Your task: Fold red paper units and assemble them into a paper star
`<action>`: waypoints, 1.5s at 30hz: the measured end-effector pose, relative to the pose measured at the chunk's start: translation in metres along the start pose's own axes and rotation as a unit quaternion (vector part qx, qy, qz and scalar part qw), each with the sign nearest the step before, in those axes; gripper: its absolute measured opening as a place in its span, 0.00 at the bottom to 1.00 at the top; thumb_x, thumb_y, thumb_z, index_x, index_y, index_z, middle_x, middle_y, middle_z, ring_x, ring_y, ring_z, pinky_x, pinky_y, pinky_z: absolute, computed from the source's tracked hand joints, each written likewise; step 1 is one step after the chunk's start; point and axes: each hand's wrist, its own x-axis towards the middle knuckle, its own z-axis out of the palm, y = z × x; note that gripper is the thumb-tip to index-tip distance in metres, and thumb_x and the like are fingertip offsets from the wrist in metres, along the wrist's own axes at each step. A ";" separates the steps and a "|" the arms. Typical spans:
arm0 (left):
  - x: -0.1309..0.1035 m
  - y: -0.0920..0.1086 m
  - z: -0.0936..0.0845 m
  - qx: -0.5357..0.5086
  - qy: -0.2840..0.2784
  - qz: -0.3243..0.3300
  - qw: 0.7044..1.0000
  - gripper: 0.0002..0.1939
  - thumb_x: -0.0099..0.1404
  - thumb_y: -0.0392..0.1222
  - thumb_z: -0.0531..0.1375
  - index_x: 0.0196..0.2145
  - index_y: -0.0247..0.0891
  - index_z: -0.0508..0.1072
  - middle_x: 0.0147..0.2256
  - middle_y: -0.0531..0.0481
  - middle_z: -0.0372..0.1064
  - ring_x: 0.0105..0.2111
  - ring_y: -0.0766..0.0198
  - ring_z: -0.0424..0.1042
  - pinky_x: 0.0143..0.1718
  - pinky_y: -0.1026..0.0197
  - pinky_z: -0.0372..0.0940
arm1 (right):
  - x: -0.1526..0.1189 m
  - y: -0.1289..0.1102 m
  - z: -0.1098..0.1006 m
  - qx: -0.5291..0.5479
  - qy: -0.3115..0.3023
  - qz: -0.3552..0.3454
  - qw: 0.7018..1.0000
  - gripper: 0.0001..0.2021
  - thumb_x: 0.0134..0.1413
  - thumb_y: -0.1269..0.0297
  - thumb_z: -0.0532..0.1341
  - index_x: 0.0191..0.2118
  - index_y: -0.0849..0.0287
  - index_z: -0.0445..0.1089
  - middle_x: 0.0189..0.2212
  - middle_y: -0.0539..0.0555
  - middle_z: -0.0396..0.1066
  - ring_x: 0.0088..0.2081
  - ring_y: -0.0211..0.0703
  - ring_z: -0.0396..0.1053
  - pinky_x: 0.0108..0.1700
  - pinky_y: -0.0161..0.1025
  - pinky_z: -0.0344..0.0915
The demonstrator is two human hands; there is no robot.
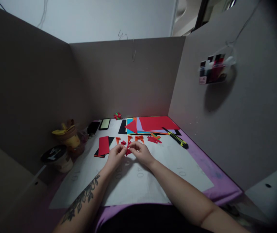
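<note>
My left hand and my right hand meet over the middle of the white sheet. Between their fingertips is a small folded red paper piece, pinched from both sides. Just beyond my hands lie folded orange paper pieces and another small red piece. Red paper strips are bunched to the right of them. Left of my left hand, a red paper rectangle rests on black paper.
Stacked coloured sheets lie at the back, with a yellow-black utility knife to their right. A phone and a paper star sit back left. A lidded tub and a yellow pot line the left wall.
</note>
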 end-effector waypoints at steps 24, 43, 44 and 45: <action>-0.003 -0.010 0.001 -0.054 -0.088 -0.037 0.994 0.19 0.48 0.30 0.60 0.37 0.39 0.58 0.26 0.56 0.65 0.23 0.70 0.65 0.23 0.70 0.55 | -0.002 0.015 0.006 0.057 -0.011 0.119 0.991 0.07 0.39 0.71 0.57 0.29 0.58 0.59 0.20 0.42 0.57 0.21 0.33 0.55 0.24 0.31 0.52; 0.000 -0.025 -0.011 0.038 -0.133 -0.023 0.990 0.17 0.50 0.40 0.63 0.35 0.37 0.62 0.23 0.56 0.66 0.22 0.69 0.64 0.22 0.69 0.54 | -0.015 0.016 0.018 -0.140 -0.056 0.104 0.983 0.04 0.46 0.69 0.56 0.24 0.59 0.65 0.21 0.46 0.65 0.24 0.35 0.61 0.27 0.31 0.54; 0.000 -0.025 -0.012 0.044 -0.132 -0.022 0.990 0.17 0.49 0.40 0.63 0.35 0.37 0.62 0.23 0.55 0.66 0.22 0.69 0.64 0.22 0.69 0.54 | -0.016 0.015 0.019 -0.155 -0.053 0.099 0.981 0.05 0.47 0.69 0.56 0.24 0.59 0.64 0.20 0.46 0.64 0.24 0.34 0.60 0.26 0.31 0.53; 0.000 -0.025 -0.013 0.048 -0.131 -0.023 0.990 0.16 0.49 0.40 0.63 0.34 0.37 0.62 0.23 0.55 0.67 0.22 0.69 0.64 0.22 0.69 0.54 | -0.016 0.015 0.019 -0.167 -0.049 0.094 0.980 0.05 0.47 0.68 0.56 0.23 0.59 0.64 0.19 0.46 0.64 0.23 0.34 0.60 0.25 0.31 0.52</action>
